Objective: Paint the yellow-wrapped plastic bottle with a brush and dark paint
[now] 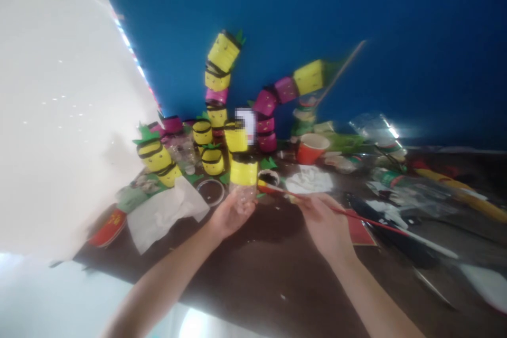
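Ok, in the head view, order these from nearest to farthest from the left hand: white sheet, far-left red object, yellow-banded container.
1. Yellow-banded container: held in the left hand.
2. White sheet: to its left.
3. Red object: far left.

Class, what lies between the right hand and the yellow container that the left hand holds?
In the head view, the paintbrush's front end spans from the right hand toward the yellow container; contact is unclear.
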A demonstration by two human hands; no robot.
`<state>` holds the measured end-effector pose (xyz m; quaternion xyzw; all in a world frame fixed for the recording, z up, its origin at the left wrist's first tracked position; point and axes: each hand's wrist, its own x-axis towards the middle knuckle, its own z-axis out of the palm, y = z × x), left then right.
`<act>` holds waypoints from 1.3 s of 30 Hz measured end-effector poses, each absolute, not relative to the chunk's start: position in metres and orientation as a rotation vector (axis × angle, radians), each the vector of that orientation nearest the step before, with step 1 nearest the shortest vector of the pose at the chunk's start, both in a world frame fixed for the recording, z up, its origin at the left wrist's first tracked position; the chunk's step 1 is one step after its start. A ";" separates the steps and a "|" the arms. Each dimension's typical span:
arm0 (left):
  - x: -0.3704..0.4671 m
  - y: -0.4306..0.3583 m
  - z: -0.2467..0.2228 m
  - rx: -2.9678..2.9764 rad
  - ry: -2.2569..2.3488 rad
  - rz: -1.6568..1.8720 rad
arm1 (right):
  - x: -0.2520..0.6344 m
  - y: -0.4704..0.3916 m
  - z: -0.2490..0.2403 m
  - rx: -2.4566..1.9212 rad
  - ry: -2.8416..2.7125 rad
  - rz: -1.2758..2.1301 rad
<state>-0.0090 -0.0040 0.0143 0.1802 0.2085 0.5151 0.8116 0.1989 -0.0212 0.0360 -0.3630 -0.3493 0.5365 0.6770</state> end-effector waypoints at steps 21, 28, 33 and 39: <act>-0.012 -0.005 0.015 0.384 0.436 1.010 | 0.197 -0.020 0.031 -0.830 -0.829 1.183; -0.012 -0.005 0.025 0.284 0.326 1.028 | 0.198 -0.016 0.030 -0.830 -0.802 1.174; -0.010 -0.005 0.027 0.219 0.390 1.046 | 0.200 -0.016 0.031 -0.802 -0.786 1.148; -0.010 -0.004 0.024 0.207 0.467 1.001 | 0.195 -0.021 0.031 -0.837 -0.806 1.253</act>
